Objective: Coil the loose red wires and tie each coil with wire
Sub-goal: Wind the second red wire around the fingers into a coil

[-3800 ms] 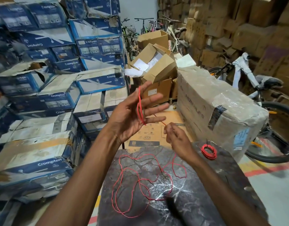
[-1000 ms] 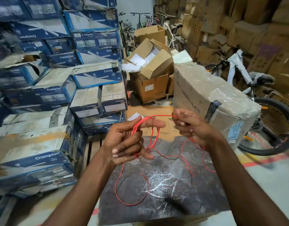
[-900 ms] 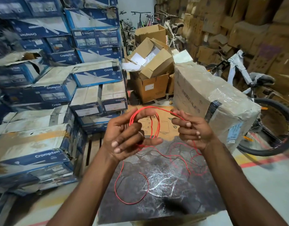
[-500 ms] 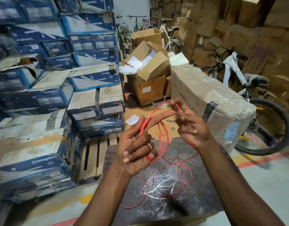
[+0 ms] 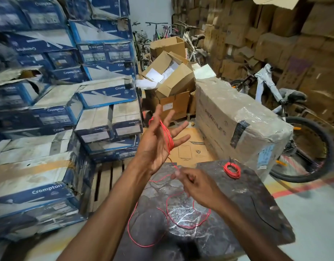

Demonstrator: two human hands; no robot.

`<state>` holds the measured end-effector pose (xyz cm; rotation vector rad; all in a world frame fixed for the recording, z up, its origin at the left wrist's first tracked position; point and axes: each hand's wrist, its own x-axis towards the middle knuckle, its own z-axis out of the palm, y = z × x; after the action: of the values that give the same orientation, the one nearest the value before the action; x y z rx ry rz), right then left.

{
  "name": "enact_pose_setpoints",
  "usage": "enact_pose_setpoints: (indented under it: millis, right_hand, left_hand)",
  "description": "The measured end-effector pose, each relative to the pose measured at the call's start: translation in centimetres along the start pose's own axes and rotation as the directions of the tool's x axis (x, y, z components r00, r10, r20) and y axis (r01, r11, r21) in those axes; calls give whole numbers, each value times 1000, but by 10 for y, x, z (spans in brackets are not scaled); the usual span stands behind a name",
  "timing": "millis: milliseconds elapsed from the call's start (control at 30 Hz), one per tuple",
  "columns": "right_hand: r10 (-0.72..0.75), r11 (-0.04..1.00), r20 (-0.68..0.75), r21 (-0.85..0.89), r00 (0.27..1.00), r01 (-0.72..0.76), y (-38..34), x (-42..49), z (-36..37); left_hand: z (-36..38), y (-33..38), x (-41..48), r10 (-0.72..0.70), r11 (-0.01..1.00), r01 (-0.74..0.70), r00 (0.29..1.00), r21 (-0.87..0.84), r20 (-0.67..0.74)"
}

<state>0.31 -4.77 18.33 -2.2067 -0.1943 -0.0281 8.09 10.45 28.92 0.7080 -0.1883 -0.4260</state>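
The red wire (image 5: 168,137) was partly wound: several turns lay round the left hand (image 5: 156,144), crossing the palm and passing up between the fingers, and from there a single strand dropped to the right hand (image 5: 198,185). The rest trailed in slack, open loops over the near middle of the dark slab (image 5: 247,204), one loop reaching close to its near edge. The left hand was held up above the slab's far edge, palm toward the camera, fingers straight and spread, serving as a former and not gripping. The right hand hovered lower, just over the slab; it was blurred, but its fingers were curled and seemed to pinch the strand at the tips. The wire looked thin, light and springy, likely to uncurl once released, so it would best be held by the bundled turns at the palm while the free run was guided through pinching fingertips; its smooth sheath could slide if held loosely. A finished coil (image 5: 232,170), small and already bound, sat near the slab's far right corner, well apart from the loose loops. Beyond the slab lay a flat cardboard sheet (image 5: 188,149) and a wooden pallet (image 5: 104,181); stacked blue cartons (image 5: 49,113) rose on the left, a large wrapped carton (image 5: 237,119) stood on the right, and a bicycle (image 5: 303,140) stood behind it.
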Motion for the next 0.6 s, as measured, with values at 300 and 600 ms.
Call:
enact_pose_setpoints:
  millis: [300, 600]
  right_hand:
    - [-125, 958, 23, -259, 992, 127, -3, -19, -24]
    - [-247, 954, -158, 132, 956, 268, -11, 14, -80]
  left_hand:
    - [-38, -13, 4, 77, -50, -269, 959, 962, 272]
    - [-37, -17, -27, -521, 171, 180, 851, 969, -66]
